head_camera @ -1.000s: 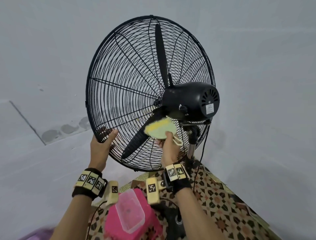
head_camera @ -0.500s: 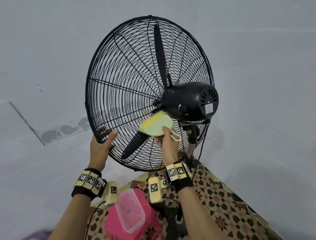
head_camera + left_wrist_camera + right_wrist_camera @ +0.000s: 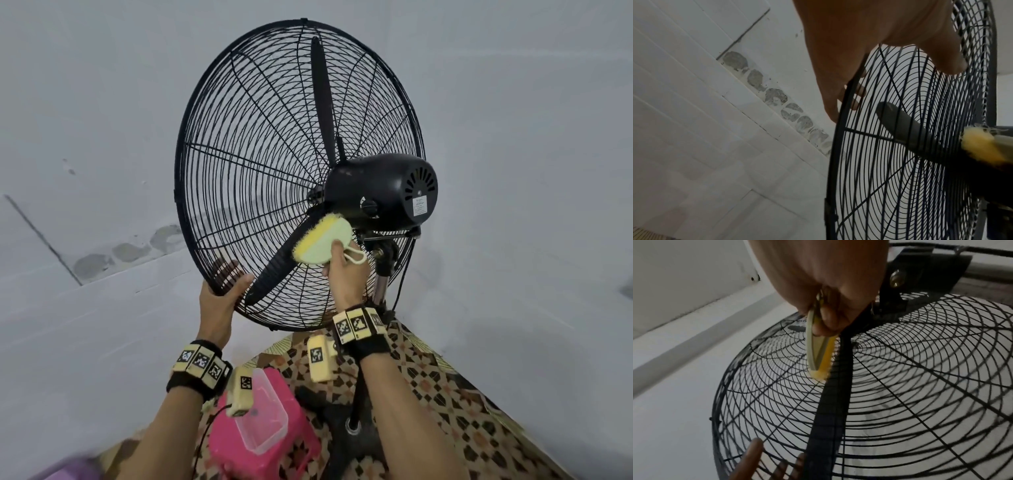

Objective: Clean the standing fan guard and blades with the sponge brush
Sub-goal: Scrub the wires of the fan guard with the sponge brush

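Observation:
The black wire fan guard point(image 3: 239, 164) faces left, seen from behind, with the motor housing point(image 3: 380, 192) at its back. My left hand point(image 3: 222, 294) grips the guard's lower left rim point(image 3: 840, 129), fingers curled over the wire. My right hand point(image 3: 346, 274) reaches inside the guard and pinches the green and yellow sponge brush point(image 3: 322, 243). The brush point(image 3: 820, 353) lies with its yellow side against the lower left blade point(image 3: 274, 270) near the hub. That blade point(image 3: 830, 402) runs past the brush towards my left fingers point(image 3: 754, 456). A second blade point(image 3: 320, 96) points straight up.
The fan pole point(image 3: 380, 291) and its cable point(image 3: 400, 284) drop to a base on a patterned mat point(image 3: 445, 394). A pink box point(image 3: 226, 442) carrying a clear plastic tub point(image 3: 260, 411) sits below my forearms. White walls stand close behind the fan.
The brush slid a little outward along the lower blade, then back up towards the hub. My left hand has kept its grip on the rim.

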`<state>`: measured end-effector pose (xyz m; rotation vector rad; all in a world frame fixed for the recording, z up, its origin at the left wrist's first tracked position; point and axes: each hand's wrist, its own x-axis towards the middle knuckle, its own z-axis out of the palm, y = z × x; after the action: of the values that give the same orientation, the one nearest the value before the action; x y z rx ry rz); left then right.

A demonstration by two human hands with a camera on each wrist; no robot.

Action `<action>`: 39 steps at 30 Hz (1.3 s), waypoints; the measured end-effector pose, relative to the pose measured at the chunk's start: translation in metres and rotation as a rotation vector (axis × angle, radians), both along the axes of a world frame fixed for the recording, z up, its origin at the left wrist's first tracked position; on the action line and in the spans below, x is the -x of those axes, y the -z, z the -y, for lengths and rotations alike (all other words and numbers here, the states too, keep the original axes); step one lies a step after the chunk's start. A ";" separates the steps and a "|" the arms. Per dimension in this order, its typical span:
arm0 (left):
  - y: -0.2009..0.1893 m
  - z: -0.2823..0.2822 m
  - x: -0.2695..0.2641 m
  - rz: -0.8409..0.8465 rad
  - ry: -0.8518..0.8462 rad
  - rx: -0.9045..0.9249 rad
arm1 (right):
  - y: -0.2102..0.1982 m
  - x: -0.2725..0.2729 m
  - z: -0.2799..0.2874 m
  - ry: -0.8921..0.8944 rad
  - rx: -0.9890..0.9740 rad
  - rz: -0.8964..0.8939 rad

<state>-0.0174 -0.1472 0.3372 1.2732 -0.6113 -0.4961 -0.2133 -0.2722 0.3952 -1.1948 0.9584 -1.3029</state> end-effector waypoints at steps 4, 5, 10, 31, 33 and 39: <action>0.004 -0.004 -0.006 0.005 -0.011 -0.009 | 0.007 0.011 0.003 -0.144 -0.118 -0.195; 0.005 -0.005 -0.007 0.013 -0.012 -0.013 | 0.008 0.015 0.004 -0.159 -0.121 -0.199; 0.005 -0.002 -0.004 0.036 0.009 -0.002 | -0.002 0.007 0.001 0.043 0.026 -0.164; 0.010 -0.001 -0.002 0.034 0.024 0.054 | 0.001 0.013 -0.002 0.030 0.076 -0.222; 0.010 0.001 -0.001 0.027 0.019 0.062 | 0.001 0.006 -0.006 0.041 0.081 -0.168; 0.015 -0.002 -0.009 -0.007 0.011 0.048 | 0.018 0.016 -0.020 -0.203 0.105 -0.335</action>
<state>-0.0087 -0.1450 0.3222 1.2230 -0.6212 -0.4925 -0.2288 -0.2524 0.3776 -1.5831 0.9841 -1.0202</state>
